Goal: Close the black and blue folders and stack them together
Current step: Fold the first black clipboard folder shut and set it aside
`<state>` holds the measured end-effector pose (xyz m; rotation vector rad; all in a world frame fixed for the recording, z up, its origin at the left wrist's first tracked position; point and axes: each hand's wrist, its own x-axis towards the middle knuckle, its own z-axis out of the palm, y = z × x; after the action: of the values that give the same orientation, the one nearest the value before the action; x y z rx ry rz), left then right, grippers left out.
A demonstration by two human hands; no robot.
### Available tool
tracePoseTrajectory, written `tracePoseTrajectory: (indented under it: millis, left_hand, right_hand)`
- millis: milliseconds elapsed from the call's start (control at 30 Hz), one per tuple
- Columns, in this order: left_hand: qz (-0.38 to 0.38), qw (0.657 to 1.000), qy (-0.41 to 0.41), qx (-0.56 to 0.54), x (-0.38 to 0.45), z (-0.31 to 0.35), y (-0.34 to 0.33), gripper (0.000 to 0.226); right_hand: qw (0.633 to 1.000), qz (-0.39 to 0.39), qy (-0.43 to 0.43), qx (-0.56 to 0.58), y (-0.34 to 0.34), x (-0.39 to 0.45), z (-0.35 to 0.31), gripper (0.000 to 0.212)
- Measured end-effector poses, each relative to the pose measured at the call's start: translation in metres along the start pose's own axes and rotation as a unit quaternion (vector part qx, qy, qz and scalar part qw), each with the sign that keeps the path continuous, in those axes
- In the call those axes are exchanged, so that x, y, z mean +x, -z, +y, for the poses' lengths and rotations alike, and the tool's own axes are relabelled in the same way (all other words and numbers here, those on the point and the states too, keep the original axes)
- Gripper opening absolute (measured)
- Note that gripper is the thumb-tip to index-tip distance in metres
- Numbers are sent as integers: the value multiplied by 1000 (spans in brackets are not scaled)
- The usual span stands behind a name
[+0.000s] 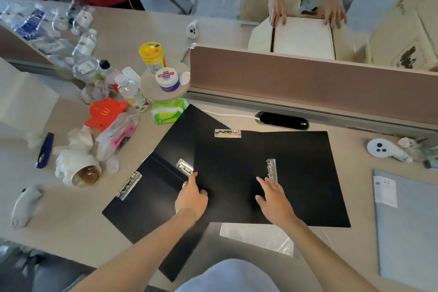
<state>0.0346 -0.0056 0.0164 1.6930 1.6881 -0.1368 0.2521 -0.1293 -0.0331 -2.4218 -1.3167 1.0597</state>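
Two black folders lie open on the desk, overlapping. The upper black folder (301, 173) lies flat at centre right with metal clips at its top and middle. The lower black folder (147, 199) sits at an angle to the left, partly covered, with two silver clips showing. My left hand (193, 197) rests on the left edge of the upper folder, fingers spread on it. On the same folder, beside the middle clip, my right hand (275, 197) lies flat with its fingers apart. A grey-blue folder (407, 232) lies closed at the right edge of the desk.
Clutter fills the left: water bottles (83, 45), a yellow canister (151, 54), a red paper bag (105, 112), tissues and a cup (86, 174). A brown partition (308, 83) runs behind the folders. Another person's hands hold a cardboard box (303, 38). A clear plastic sleeve (258, 237) lies under the folder's front edge.
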Motion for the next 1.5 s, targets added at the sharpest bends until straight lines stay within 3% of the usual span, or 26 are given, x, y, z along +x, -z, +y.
tracePoseTrajectory:
  millis: [200,333,467,700,933,1133,1300,1500]
  left_hand:
    - [43,995,22,-87,16,3,19,43]
    - [61,991,-19,-120,12,8,34,32]
    - [96,983,-89,-126,-6,29,52,35]
    - [113,965,-219,-88,-55,81,50,36]
    - [47,950,-272,-148,-89,127,14,38]
    - [-47,940,-286,-181,-93,152,-36,35]
    - [-86,964,-161,-194,-70,148,-86,31]
    - [-89,982,-52,-157,-42,142,-119,38]
  right_hand:
    - [1000,13,-3,0,-5,4,-3,57]
    - [1000,9,5,28,-6,2,-9,57]
    - [996,11,37,74,4,-5,-16,57]
    - [968,179,162,71,74,-16,-58,59]
    - [925,241,294,-11,136,-36,-52,55]
    - [936,284,202,43,158,-51,0,36]
    - [938,296,83,162,169,-61,52,38]
    - [940,236,-50,239,155,-62,109,44]
